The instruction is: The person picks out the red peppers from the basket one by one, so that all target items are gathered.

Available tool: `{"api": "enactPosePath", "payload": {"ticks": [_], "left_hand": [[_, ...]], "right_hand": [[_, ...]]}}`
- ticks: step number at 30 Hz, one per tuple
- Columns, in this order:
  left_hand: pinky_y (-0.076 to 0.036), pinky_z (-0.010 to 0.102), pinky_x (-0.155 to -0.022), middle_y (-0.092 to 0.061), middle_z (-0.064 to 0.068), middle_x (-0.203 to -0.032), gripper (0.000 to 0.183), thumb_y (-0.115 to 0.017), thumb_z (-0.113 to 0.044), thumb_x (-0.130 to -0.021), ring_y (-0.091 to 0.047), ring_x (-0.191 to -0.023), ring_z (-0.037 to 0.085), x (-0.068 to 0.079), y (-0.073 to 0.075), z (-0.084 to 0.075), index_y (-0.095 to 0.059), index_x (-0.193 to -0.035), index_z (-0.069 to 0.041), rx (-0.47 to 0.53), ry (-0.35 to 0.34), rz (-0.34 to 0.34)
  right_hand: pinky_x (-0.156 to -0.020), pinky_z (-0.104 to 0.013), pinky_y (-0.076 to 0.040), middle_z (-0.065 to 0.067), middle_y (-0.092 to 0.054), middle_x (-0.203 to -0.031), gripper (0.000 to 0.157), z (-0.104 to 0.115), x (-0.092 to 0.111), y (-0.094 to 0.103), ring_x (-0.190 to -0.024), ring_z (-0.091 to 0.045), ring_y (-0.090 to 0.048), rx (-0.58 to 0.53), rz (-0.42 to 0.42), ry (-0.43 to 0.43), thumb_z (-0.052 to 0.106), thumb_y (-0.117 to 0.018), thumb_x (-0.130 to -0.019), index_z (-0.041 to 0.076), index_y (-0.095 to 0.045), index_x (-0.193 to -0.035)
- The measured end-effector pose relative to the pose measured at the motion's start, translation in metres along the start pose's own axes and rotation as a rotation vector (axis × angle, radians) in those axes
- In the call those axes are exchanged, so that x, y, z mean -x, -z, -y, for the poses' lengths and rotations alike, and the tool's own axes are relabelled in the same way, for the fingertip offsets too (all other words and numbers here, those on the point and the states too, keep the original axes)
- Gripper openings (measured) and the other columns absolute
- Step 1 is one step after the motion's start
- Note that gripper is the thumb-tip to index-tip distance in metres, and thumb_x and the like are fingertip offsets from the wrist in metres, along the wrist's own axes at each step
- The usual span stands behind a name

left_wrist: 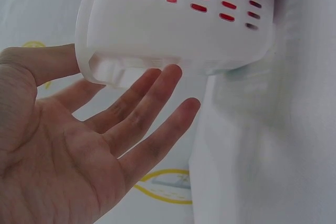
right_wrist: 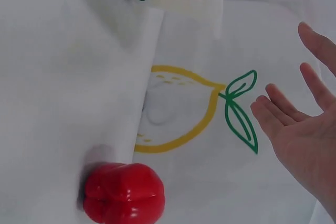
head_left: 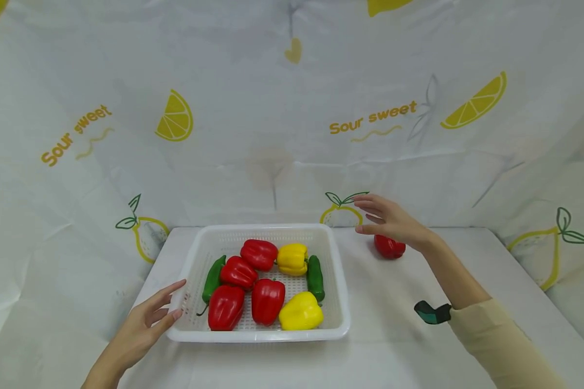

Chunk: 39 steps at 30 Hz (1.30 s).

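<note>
A white plastic basket [head_left: 256, 337] holds several red bell peppers [head_left: 268, 301], two yellow bell peppers [head_left: 301, 312] and two long green peppers [head_left: 315, 278]. At its left side is my left hand [head_left: 138, 329], fingers spread and thumb tip right at the rim. The left wrist view shows this hand's loosely extended fingers [left_wrist: 142, 116] beside the basket's slotted wall [left_wrist: 152, 30]. My right hand [head_left: 391, 220] is raised at the back right, fingers extended and nothing in it. Partly hidden behind it in the head view, one red bell pepper [head_left: 389, 247] lies on the table; the right wrist view shows it whole.
The white-covered table [head_left: 384, 346] ends at the back against a white curtain [head_left: 253, 108] printed with lemons and lettering. Similar cloth hangs at both sides. A dark green strap end [head_left: 432, 313] sticks out from the right sleeve.
</note>
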<state>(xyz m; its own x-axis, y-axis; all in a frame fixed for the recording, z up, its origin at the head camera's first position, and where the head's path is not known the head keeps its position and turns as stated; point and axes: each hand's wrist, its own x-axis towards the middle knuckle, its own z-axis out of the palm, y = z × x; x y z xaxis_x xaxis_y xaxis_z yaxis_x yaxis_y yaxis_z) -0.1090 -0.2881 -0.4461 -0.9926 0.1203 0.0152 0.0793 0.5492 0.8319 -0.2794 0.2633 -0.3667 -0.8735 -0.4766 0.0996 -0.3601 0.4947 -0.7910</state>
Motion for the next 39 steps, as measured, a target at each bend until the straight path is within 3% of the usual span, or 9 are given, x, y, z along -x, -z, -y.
{"api": "enactPosePath", "payload": {"ticks": [3, 6, 13, 21, 27, 31, 38, 39], "left_hand": [[-0.068, 0.041, -0.086, -0.054, 0.029, -0.157, 0.063, -0.072, -0.017, -0.104, -0.072, -0.123, 0.048, 0.000, -0.001, 0.000, -0.048, -0.162, -0.007, 0.004, 0.006, -0.001], [-0.068, 0.042, -0.087, -0.054, 0.029, -0.157, 0.063, -0.072, -0.018, -0.104, -0.071, -0.124, 0.049, 0.000, -0.001, 0.000, -0.048, -0.162, -0.007, 0.005, 0.009, -0.001], [-0.059, 0.020, -0.084, -0.057, 0.027, -0.155, 0.062, -0.071, -0.016, -0.105, -0.073, -0.122, 0.044, 0.000, 0.001, 0.002, -0.049, -0.162, -0.008, 0.003, -0.007, 0.003], [-0.059, 0.019, -0.084, -0.058, 0.025, -0.155, 0.061, -0.071, -0.018, -0.105, -0.073, -0.123, 0.045, 0.001, 0.002, 0.003, -0.049, -0.162, -0.010, 0.007, -0.011, 0.005], [-0.062, 0.024, -0.085, -0.059, 0.024, -0.153, 0.061, -0.071, -0.021, -0.105, -0.074, -0.122, 0.043, 0.000, 0.002, 0.001, -0.050, -0.162, -0.012, 0.015, -0.002, 0.006], [-0.067, 0.037, -0.089, -0.056, 0.025, -0.157, 0.062, -0.072, -0.023, -0.105, -0.071, -0.127, 0.048, 0.000, 0.002, 0.000, -0.050, -0.162, -0.012, 0.004, 0.021, 0.004], [-0.058, 0.019, -0.091, -0.059, 0.019, -0.156, 0.061, -0.072, -0.024, -0.105, -0.071, -0.127, 0.042, 0.000, 0.002, 0.001, -0.052, -0.161, -0.015, -0.042, -0.005, -0.013], [-0.060, 0.022, -0.092, -0.059, 0.019, -0.156, 0.061, -0.072, -0.023, -0.105, -0.071, -0.126, 0.041, 0.000, 0.002, 0.001, -0.051, -0.161, -0.014, -0.040, -0.009, -0.013]], "right_hand": [[-0.123, -0.059, -0.038, -0.022, -0.045, -0.168, 0.073, 0.012, -0.007, -0.008, -0.160, -0.046, -0.039, 0.001, 0.030, 0.049, 0.016, -0.079, -0.098, 0.003, -0.044, -0.160], [-0.123, -0.057, -0.040, -0.019, -0.047, -0.167, 0.070, 0.023, -0.012, -0.014, -0.159, -0.045, -0.042, -0.012, 0.060, 0.089, 0.015, -0.079, -0.099, 0.005, -0.046, -0.160], [-0.124, -0.058, -0.043, -0.016, -0.054, -0.162, 0.066, 0.054, -0.024, -0.030, -0.153, -0.040, -0.051, 0.006, 0.108, 0.171, 0.012, -0.081, -0.097, 0.006, -0.052, -0.155], [-0.125, -0.060, -0.044, -0.015, -0.058, -0.158, 0.054, 0.087, -0.045, -0.051, -0.150, -0.037, -0.054, 0.023, 0.240, 0.247, 0.012, -0.078, -0.099, 0.007, -0.059, -0.150], [-0.124, -0.058, -0.046, -0.014, -0.063, -0.154, 0.049, 0.100, -0.064, -0.067, -0.147, -0.034, -0.058, -0.009, 0.325, 0.262, 0.011, -0.076, -0.100, 0.006, -0.061, -0.147], [-0.121, -0.056, -0.050, -0.015, -0.066, -0.150, 0.047, 0.100, -0.079, -0.079, -0.144, -0.033, -0.061, -0.018, 0.384, 0.239, 0.011, -0.075, -0.101, 0.005, -0.062, -0.145], [-0.117, -0.046, -0.055, -0.017, -0.065, -0.150, 0.045, 0.099, -0.101, -0.093, -0.147, -0.037, -0.060, -0.020, 0.441, 0.191, 0.010, -0.074, -0.101, 0.004, -0.063, -0.144], [-0.116, -0.044, -0.056, -0.017, -0.066, -0.149, 0.044, 0.100, -0.104, -0.096, -0.147, -0.036, -0.061, -0.019, 0.443, 0.192, 0.009, -0.074, -0.101, 0.004, -0.063, -0.143]]}}
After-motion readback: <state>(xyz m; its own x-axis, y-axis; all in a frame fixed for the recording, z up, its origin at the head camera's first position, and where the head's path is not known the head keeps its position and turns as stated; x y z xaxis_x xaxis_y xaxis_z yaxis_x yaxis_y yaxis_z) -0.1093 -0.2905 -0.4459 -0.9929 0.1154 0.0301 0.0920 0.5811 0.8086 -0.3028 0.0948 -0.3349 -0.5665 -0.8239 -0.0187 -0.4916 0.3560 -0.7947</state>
